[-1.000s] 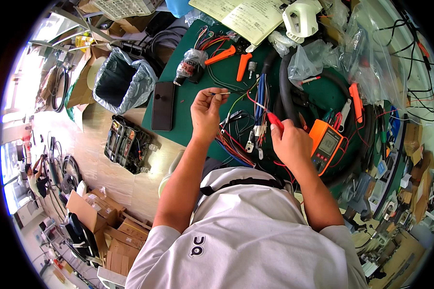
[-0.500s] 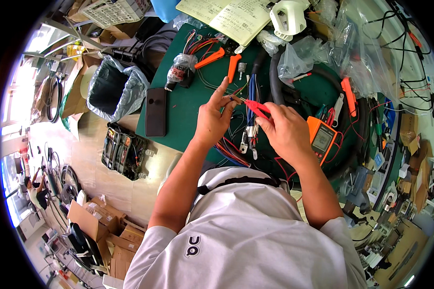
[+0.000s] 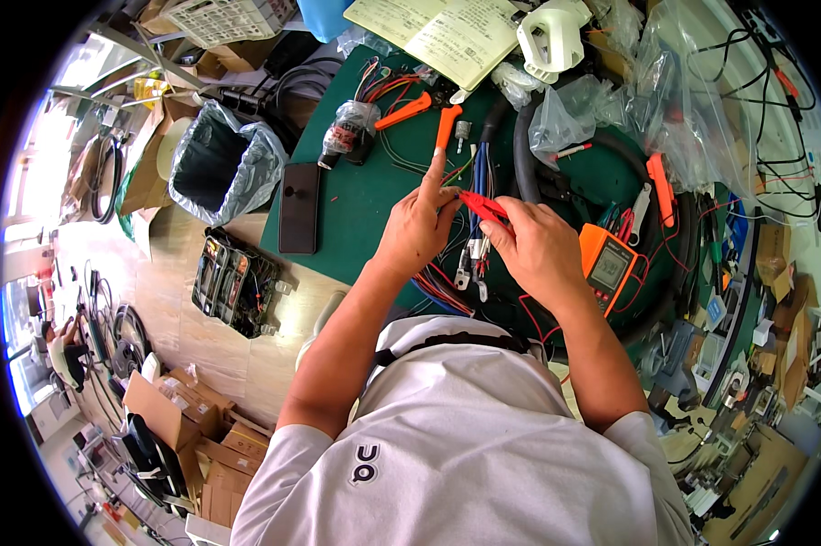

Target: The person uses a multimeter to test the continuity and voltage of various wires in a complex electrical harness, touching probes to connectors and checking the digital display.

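In my right hand point(image 3: 540, 247) is a red alligator clip point(image 3: 483, 207), its handles squeezed between thumb and fingers. The clip's nose reaches the fingertips of my left hand point(image 3: 412, 227). There the thumb and fingers pinch the end of a thin wire point(image 3: 468, 169), while the index finger points away toward an orange-handled tool point(image 3: 447, 129). Just beyond the clip a cable's blue wires point(image 3: 481, 177) run toward me and end in metal lugs point(image 3: 472, 273). Whether the jaws bite the wire is hidden by my fingers. An orange multimeter point(image 3: 608, 266) with red leads lies right of my right hand.
A dark phone point(image 3: 298, 209) and a plastic-wrapped dark tool point(image 3: 345, 135) lie on the green mat's left. An open notebook point(image 3: 451, 41), a white plastic handle point(image 3: 552, 41) and clear bags point(image 3: 674, 100) fill the far side. A lined bin point(image 3: 224, 164) and a toolbox point(image 3: 235, 282) stand on the left floor.
My left hand has shifted slightly right, closer to the clip, with its index finger still stretched out. My right hand keeps its grip on the clip. The view has shifted a little.
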`<state>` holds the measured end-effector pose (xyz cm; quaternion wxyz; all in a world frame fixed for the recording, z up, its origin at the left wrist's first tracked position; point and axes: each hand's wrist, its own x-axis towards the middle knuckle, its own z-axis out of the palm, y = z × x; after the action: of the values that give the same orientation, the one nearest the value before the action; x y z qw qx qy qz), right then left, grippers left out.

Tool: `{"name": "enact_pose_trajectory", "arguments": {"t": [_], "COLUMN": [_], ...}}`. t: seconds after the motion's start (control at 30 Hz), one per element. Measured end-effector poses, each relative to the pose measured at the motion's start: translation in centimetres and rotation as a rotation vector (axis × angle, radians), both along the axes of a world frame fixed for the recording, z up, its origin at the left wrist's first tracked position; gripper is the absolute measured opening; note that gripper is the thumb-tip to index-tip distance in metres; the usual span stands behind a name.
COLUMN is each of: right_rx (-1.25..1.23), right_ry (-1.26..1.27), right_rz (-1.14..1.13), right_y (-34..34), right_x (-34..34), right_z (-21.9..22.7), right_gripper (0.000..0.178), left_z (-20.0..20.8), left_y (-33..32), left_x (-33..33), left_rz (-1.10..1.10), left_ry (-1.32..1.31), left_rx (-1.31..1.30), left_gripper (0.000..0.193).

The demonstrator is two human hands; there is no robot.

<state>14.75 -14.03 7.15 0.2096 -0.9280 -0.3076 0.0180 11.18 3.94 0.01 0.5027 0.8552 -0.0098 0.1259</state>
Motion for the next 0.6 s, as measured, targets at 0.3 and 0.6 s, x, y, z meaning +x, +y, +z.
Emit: {"name": "enact_pose_trajectory", "arguments": {"t": [0.3, 0.6], "right_rx": [-0.059, 0.121], "right_ry": [-0.075, -0.148], "right_rz": [-0.06, 0.36], "right_y": [-2.4, 3.2], "right_x": [-0.3, -3.3], "right_z": [-1.9, -4.8], "right_gripper": [0.04, 0.012], "left_z": [-1.5, -7.5], "left_y": [6.3, 3.3], "left_x": [-6.4, -13.3], "left_rz": [0.394, 0.439], "left_ry": [0.287, 0.674], "left_rx": [-0.142, -0.622], "left_gripper": [0.027, 0.026]}}
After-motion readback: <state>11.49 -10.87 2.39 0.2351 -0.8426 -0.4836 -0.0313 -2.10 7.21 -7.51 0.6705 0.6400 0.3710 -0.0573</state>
